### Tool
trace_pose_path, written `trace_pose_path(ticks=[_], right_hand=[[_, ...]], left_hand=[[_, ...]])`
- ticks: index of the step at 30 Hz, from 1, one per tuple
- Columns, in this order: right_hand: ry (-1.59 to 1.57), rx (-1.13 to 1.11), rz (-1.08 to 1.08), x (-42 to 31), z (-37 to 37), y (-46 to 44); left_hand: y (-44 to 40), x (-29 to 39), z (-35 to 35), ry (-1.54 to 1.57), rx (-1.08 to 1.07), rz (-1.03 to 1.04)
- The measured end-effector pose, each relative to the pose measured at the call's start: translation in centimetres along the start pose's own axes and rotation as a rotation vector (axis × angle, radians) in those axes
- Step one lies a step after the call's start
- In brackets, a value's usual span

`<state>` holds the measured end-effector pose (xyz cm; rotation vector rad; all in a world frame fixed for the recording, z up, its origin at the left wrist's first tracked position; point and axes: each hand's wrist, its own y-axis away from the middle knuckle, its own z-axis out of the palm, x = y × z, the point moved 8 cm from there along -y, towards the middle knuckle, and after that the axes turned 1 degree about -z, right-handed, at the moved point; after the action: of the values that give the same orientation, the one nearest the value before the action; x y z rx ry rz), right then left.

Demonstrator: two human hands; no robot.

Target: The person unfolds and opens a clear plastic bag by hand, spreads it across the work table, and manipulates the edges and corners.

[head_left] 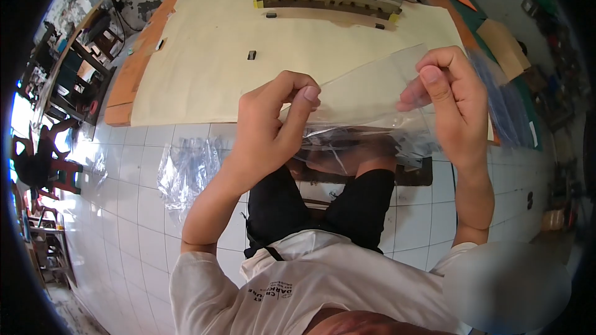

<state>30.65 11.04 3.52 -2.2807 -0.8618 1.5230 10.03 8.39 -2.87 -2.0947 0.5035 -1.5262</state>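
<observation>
A clear plastic sheet or bag is stretched between my two hands over the front edge of the table. My left hand pinches its left side between thumb and curled fingers. On the other side, my right hand grips the upper right part with thumb against the fingers. Loose, wrinkled plastic hangs below the hands above my lap; whether it is one piece with the held part, I cannot tell. Beneath lies a cream paper sheet covering the tabletop.
A long metal device with red parts stands at the table's back. A small dark piece lies on the paper. Crumpled clear plastic hangs at left, stacked plastic and a cardboard piece at right. Tiled floor surrounds me.
</observation>
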Motion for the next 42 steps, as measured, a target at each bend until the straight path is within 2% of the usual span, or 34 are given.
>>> trace_pose_path(ticks=[3, 8, 12, 15, 17, 20, 27, 29, 42], right_hand=[[0.024, 0.063, -0.063, -1.1, -0.9, 0.3], [0.040, 0.157, -0.068, -2.1, -3.0, 0.5], [0.047, 0.223, -0.078, -2.4, -4.7, 1.0], [0.055, 0.269, -0.033, -2.6, -5.2, 1.7], [0.066, 0.278, -0.051, -3.1, -5.8, 1.9], [0.085, 0.296, -0.049, -3.5, -6.5, 2.7], [0.109, 0.337, -0.018, -3.3, -7.6, 3.7], [0.106, 0.334, -0.010, -2.9, -7.7, 3.9], [-0.064, 0.421, 0.133, 2.7, -10.4, 4.7]], left_hand=[[0.4, 0.3, -0.7, 0.049, 0.016, -0.025], [1.2, 1.6, -1.4, -0.086, 0.018, 0.059], [2.0, 2.1, -1.3, -0.116, 0.045, 0.025], [2.7, 2.4, -1.3, -0.120, 0.063, 0.063], [2.8, 3.4, -1.2, -0.166, 0.066, 0.184], [3.1, 4.0, -1.3, -0.150, 0.070, 0.192], [3.4, 4.7, -1.3, -0.112, 0.069, 0.163], [3.2, 4.4, -1.3, -0.121, 0.069, 0.056], [2.3, 1.0, 0.5, -0.089, -0.003, 0.055]])
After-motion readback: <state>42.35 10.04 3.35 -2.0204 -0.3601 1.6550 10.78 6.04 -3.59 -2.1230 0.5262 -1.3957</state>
